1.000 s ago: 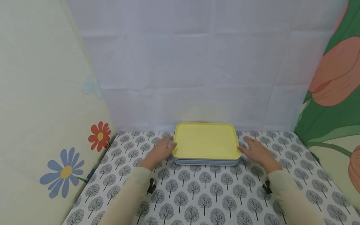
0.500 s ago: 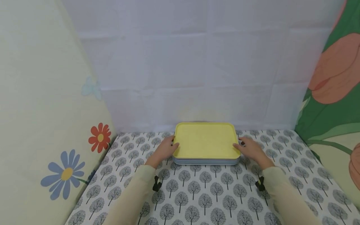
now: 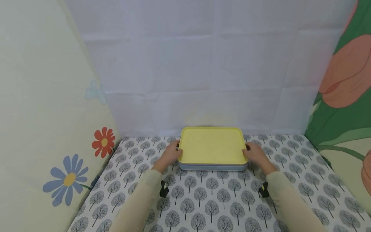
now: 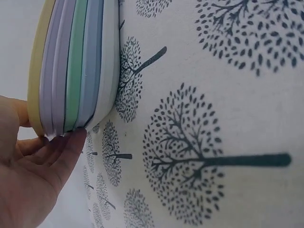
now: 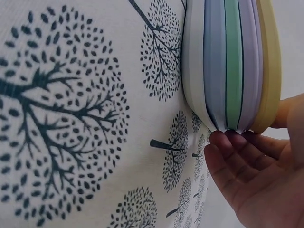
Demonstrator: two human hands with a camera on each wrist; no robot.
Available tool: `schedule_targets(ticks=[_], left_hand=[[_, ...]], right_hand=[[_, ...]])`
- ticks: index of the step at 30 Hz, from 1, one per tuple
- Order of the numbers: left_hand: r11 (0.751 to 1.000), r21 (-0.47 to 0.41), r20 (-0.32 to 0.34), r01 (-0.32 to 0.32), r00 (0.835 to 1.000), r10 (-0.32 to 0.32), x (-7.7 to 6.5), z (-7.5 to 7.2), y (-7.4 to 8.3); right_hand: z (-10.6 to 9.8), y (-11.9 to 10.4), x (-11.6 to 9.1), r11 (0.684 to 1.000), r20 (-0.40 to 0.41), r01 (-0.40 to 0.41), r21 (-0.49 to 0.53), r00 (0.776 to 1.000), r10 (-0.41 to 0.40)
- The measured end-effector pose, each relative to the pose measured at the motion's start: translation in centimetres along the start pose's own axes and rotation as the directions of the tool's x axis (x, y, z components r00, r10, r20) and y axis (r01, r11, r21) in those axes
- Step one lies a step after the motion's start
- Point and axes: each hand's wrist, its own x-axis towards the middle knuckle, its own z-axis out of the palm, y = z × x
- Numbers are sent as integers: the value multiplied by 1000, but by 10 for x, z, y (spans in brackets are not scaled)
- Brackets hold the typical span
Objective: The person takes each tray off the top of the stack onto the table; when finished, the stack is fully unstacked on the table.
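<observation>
A stack of rectangular trays lies at the far middle of the table, with a yellow tray [image 3: 213,145] on top. Several pastel layers show edge-on in the wrist views: the yellow tray [image 4: 39,71], purple, a green tray [image 4: 77,61], blue, and a whitish tray [image 5: 195,61] against the cloth. My left hand [image 3: 169,153] grips the stack's left end, thumb over the yellow rim and fingertips against the lower edges. At the right end my right hand [image 3: 256,156] does the same, its fingertips [image 5: 221,140] under the tray edges.
A white tablecloth [image 3: 211,199] printed with grey trees covers the table. Behind the trays hangs a white creased cloth [image 3: 188,64]. Flower-printed panels [image 3: 43,112] flank the table on both sides.
Both hands have moved inward from beside the stack, and their fingers have closed on its two ends. The trays have stayed in place.
</observation>
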Motion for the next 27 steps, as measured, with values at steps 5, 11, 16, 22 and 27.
schedule_targets(ticks=[5,11,16,22,27], left_hand=[[1000,2,13,28,1000,-28,0,0,-3],[999,21,22,35,999,-35,-1,0,-2],[998,16,30,54,998,-54,-3,0,-2],[997,4,56,71,996,-71,-2,1,-2],[998,-6,58,70,996,-70,-2,1,-2]], right_hand=[[1,-2,2,1000,-11,-5,5,1000,5],[3,-1,3,1000,-36,3,7,999,-3],[4,-1,4,1000,-41,-3,27,999,4],[-1,-7,4,996,-76,-33,87,996,39],[-8,-12,0,979,-80,-60,192,994,77]])
